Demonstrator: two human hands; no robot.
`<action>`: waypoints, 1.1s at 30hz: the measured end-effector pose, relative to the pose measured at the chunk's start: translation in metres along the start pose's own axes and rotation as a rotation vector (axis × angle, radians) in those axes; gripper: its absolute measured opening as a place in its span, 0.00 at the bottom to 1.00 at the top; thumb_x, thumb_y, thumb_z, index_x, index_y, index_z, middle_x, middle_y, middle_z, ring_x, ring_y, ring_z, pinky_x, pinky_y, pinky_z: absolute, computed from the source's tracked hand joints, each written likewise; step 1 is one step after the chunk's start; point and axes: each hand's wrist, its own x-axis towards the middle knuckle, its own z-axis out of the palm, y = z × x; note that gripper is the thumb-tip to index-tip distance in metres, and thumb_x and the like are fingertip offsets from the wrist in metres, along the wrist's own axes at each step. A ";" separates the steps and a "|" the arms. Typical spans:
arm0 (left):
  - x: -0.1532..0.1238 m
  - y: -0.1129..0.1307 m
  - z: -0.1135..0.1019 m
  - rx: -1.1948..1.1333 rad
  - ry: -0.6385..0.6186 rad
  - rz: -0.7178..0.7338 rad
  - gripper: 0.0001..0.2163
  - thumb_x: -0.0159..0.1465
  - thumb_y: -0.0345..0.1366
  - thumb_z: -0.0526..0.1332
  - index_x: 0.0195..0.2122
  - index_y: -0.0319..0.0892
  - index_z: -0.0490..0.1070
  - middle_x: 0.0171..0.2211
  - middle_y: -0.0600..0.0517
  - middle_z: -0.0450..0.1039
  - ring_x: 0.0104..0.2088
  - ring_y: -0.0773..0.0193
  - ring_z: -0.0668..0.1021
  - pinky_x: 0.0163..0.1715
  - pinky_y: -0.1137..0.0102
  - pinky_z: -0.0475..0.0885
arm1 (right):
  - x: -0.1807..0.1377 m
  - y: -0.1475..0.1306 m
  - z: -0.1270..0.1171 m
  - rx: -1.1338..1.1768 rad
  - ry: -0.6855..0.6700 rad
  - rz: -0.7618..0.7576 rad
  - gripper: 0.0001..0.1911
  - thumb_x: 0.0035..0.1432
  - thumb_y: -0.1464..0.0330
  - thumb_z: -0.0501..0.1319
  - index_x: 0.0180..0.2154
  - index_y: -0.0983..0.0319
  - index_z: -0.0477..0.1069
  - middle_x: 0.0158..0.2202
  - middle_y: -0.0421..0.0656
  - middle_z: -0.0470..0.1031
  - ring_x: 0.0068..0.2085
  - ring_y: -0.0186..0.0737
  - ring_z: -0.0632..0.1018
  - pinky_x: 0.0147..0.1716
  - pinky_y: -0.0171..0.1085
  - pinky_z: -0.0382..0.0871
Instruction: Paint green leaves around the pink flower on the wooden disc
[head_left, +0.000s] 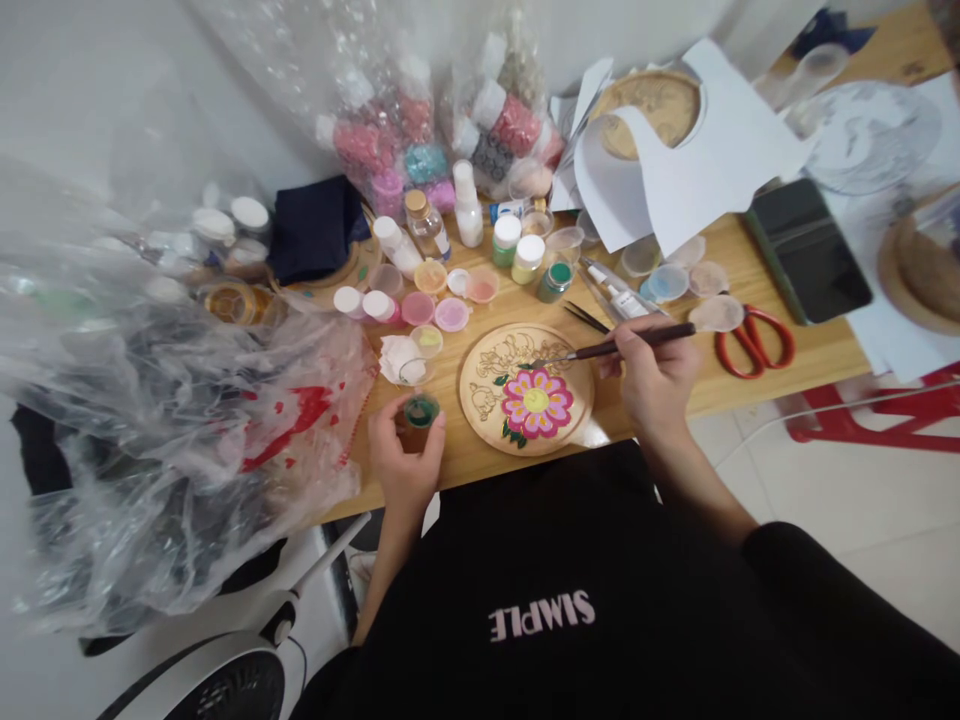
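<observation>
Between the fingers and thumb of my left hand [403,452] is a small clear cup of green paint [421,410], at the table's near edge. My right hand [656,368] grips a dark-handled paintbrush [637,342]. Its tip meets a round wooden plaque [480,415] near the top of a painted flower [535,402]. That flower has pink and magenta petals, a yellow centre and green leaves; bare carved outlines show above and left of it. A pair of dark tweezers [587,318] lies just beyond the plaque.
Behind the plaque stand paint cups, an open green paint jar [556,280] and white-capped bottles. Red-handled scissors [754,342] and a phone [810,250] lie right. Crumpled plastic bags [225,440] crowd the left. Papers [690,170] are heaped at the back; a fan [225,680] stands below.
</observation>
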 end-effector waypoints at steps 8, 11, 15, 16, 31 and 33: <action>-0.001 -0.003 0.001 -0.005 0.002 0.013 0.19 0.57 0.42 0.68 0.48 0.41 0.71 0.41 0.46 0.76 0.39 0.61 0.78 0.40 0.64 0.74 | -0.001 0.001 0.000 -0.005 -0.005 -0.001 0.06 0.54 0.67 0.64 0.25 0.58 0.71 0.15 0.33 0.70 0.15 0.32 0.70 0.14 0.31 0.62; -0.002 -0.005 0.001 -0.023 -0.011 0.001 0.20 0.57 0.42 0.68 0.48 0.41 0.70 0.43 0.46 0.76 0.40 0.60 0.78 0.42 0.63 0.74 | -0.001 0.001 0.000 0.000 -0.008 -0.009 0.06 0.53 0.68 0.64 0.25 0.57 0.71 0.15 0.33 0.70 0.15 0.32 0.70 0.13 0.32 0.61; -0.001 -0.006 0.001 -0.030 -0.011 -0.013 0.20 0.57 0.42 0.68 0.47 0.41 0.71 0.42 0.46 0.76 0.41 0.61 0.78 0.43 0.63 0.75 | 0.001 0.003 -0.001 -0.008 -0.004 -0.036 0.08 0.54 0.64 0.65 0.25 0.57 0.71 0.15 0.34 0.69 0.14 0.33 0.69 0.13 0.33 0.59; -0.001 -0.005 0.001 -0.028 -0.008 -0.014 0.20 0.56 0.43 0.68 0.47 0.41 0.71 0.42 0.46 0.76 0.41 0.61 0.79 0.43 0.63 0.75 | 0.001 0.003 -0.001 -0.007 0.000 -0.042 0.09 0.54 0.63 0.65 0.25 0.56 0.71 0.15 0.34 0.69 0.14 0.33 0.69 0.13 0.34 0.59; 0.000 -0.003 0.001 -0.028 0.014 0.004 0.20 0.56 0.43 0.68 0.47 0.41 0.71 0.41 0.46 0.76 0.40 0.61 0.79 0.41 0.64 0.75 | 0.009 0.004 0.001 0.162 0.103 0.142 0.11 0.48 0.62 0.66 0.22 0.57 0.67 0.16 0.33 0.66 0.14 0.30 0.65 0.11 0.33 0.59; -0.001 -0.005 0.001 -0.059 -0.003 -0.007 0.19 0.57 0.43 0.68 0.47 0.41 0.71 0.42 0.46 0.76 0.41 0.60 0.80 0.43 0.63 0.76 | 0.012 0.004 0.001 0.237 0.101 0.222 0.10 0.46 0.63 0.66 0.21 0.58 0.66 0.17 0.34 0.67 0.15 0.30 0.66 0.11 0.32 0.57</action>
